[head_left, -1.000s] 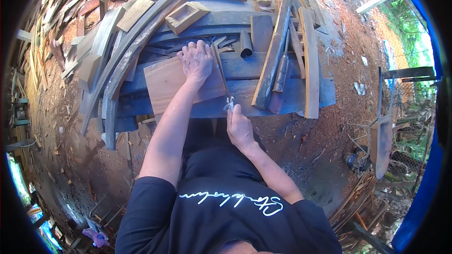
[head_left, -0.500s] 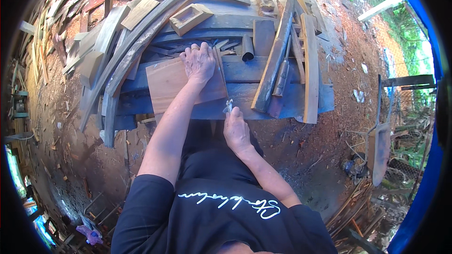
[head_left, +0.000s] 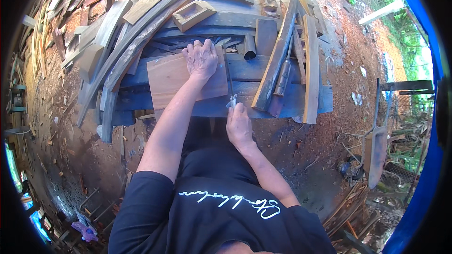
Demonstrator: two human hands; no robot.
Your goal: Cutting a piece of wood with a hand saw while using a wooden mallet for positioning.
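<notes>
My left hand presses on a flat reddish-brown wooden board, its fingers bent near the board's far edge. The board lies on a worn plank bench and overhangs the near edge a little. In my right hand, closed at the bench's near edge, is a slim dark tool with whitish material at its near end. Its long thin part runs away from me, close along the board's right edge. The exact kind of tool is too small to make out.
A hollowed wooden block and a short dark tube sit beyond the board. Long timbers lie at right, beside a dark-handled tool. Curved planks cross at left. A metal shovel-like pan stands far right.
My right hand has shifted slightly right and away from me, with the slim tool moving right beside the board's edge. My left hand stays on the board.
</notes>
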